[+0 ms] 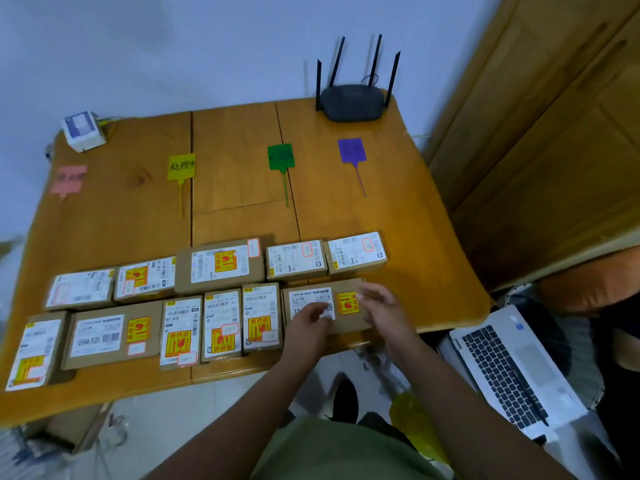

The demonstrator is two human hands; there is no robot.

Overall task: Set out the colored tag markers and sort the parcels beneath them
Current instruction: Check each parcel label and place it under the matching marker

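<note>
Wooden table [433, 202], four tags out, parcels unsorted in two rows.
Pink tag [68, 179], yellow [181, 167], green [281, 156], purple [352, 150] lay across the back; left hand [308, 323] pinched a small white sticker on the right-end parcel [327, 306], right hand [379, 306] hovered loosely curled, apparently empty. Best read its sticker before lifting.

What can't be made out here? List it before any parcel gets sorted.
Head view, the only one:
- Pink tag: writing blurred.
- Green tag and purple tag: writing too dark to read.
- Parcel under the hands: label partly hidden by left hand and right hand.
- Small red-bordered stickers, e.g.: text too small.
- Far-left parcel: distorted at the frame edge.
</note>
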